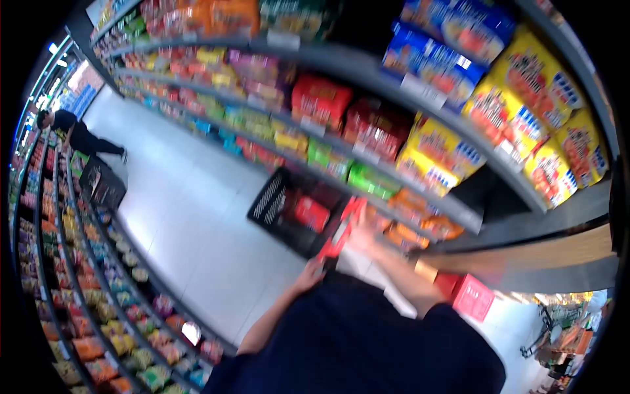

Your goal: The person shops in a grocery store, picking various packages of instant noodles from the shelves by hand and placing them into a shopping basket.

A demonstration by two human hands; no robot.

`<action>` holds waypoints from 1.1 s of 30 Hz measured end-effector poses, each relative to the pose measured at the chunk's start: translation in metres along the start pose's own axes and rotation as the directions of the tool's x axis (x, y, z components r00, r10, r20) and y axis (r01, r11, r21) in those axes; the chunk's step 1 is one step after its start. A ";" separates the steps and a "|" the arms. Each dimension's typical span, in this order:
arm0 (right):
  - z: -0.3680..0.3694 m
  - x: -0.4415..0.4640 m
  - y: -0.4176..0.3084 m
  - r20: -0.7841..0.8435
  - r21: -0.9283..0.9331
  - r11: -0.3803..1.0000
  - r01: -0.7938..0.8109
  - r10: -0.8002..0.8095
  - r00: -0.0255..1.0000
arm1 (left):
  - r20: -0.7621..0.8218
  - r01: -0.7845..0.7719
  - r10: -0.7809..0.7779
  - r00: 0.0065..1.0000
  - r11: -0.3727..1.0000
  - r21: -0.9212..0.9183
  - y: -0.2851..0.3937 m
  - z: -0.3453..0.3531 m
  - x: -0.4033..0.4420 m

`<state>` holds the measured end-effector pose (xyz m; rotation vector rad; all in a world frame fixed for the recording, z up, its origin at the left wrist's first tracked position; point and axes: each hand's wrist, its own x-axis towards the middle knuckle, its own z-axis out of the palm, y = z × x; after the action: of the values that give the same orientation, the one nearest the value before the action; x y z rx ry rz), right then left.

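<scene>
A red packet (336, 241) spans the gap between my two hands, in front of my body. My left hand (310, 274) grips its lower left end, and my right hand (359, 236) has hold of its upper right end. Blur hides the finger detail and any print. Just beyond the packet stands a black shopping basket (268, 200) on the floor, beside the shelf. Inside the basket lies another red package (311, 214).
Shelves (328, 56) of bagged goods run along the right, with yellow bags (505, 111) and blue bags (433, 62) nearby. Opposite is another stocked shelf (92, 262). Down the aisle a person (82, 134) stands near a dark basket (103, 184). A red box (472, 297) is at right.
</scene>
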<state>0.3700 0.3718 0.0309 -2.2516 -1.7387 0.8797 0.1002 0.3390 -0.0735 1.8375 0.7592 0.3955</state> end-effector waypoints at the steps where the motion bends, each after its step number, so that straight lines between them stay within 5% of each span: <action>1: 0.030 0.006 0.017 -0.323 -0.198 0.968 0.153 -0.212 0.922 | 0.030 0.068 -0.067 0.997 0.997 -0.028 -0.010 -0.009 -0.003; 2: 0.017 0.007 0.013 -0.166 0.019 0.990 0.137 -0.132 0.977 | 0.117 0.166 -0.149 0.982 0.973 -0.158 -0.025 -0.017 -0.002; 3: 0.013 0.004 0.012 -0.138 -0.010 0.988 0.154 -0.154 0.978 | 0.198 0.424 -0.377 0.905 0.835 -0.349 0.013 -0.039 0.000; 6: 0.005 0.000 0.009 -0.144 0.049 0.984 0.172 -0.164 0.976 | 0.207 0.484 -0.438 0.875 0.764 -0.427 0.052 -0.089 0.038; 8: 0.004 -0.003 0.013 -0.138 0.057 0.981 0.187 -0.177 0.974 | 0.135 0.285 -0.251 0.958 0.852 -0.440 0.076 -0.132 0.089; 10: -0.013 -0.011 0.003 -0.087 0.129 0.978 0.166 -0.155 0.984 | 0.015 -0.041 0.043 0.999 0.991 -0.128 0.142 -0.182 0.157; 12: -0.011 -0.014 0.003 -0.196 0.123 0.970 0.211 -0.184 0.963 | -0.057 -0.145 0.139 0.989 0.984 -0.106 0.241 -0.222 0.219; 16: 0.003 -0.006 0.010 -0.246 0.177 0.956 0.234 -0.187 0.951 | -0.171 -0.506 0.487 0.856 0.858 -0.092 0.406 -0.270 0.308; 19: -0.003 -0.011 0.004 -0.215 0.217 0.957 0.194 -0.147 0.965 | -0.278 -0.790 0.762 0.585 0.613 0.018 0.491 -0.275 0.350; 21: -0.017 -0.011 -0.001 -0.163 0.219 0.964 0.147 -0.113 0.980 | -0.396 -0.824 0.759 0.517 0.566 0.010 0.523 -0.274 0.384; 22: -0.023 -0.011 -0.004 -0.117 0.215 0.971 0.106 -0.082 0.990 | -0.474 -0.799 0.689 0.548 0.599 -0.053 0.533 -0.273 0.404; 27: -0.020 -0.023 -0.010 -0.104 0.271 0.961 0.054 -0.027 0.994 | -0.291 -0.587 0.528 0.798 0.790 -0.176 0.576 -0.270 0.416; 28: -0.009 -0.024 -0.011 -0.170 0.380 0.925 0.007 0.062 0.983 | -0.470 -0.730 0.667 0.578 0.680 0.067 0.561 -0.261 0.449; 30: 0.022 -0.024 -0.012 -0.282 0.582 0.813 -0.037 0.245 0.927 | -0.528 -0.759 0.727 0.439 0.615 0.214 0.561 -0.257 0.453; 33: 0.052 -0.045 -0.006 -0.374 0.550 0.833 -0.058 0.307 0.875 | -0.466 -0.748 0.670 0.578 0.663 0.026 0.561 -0.258 0.433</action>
<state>0.3304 0.3206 0.0064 -2.0449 -0.9372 0.6793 0.4456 0.6752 0.5064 1.8361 0.1942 1.4146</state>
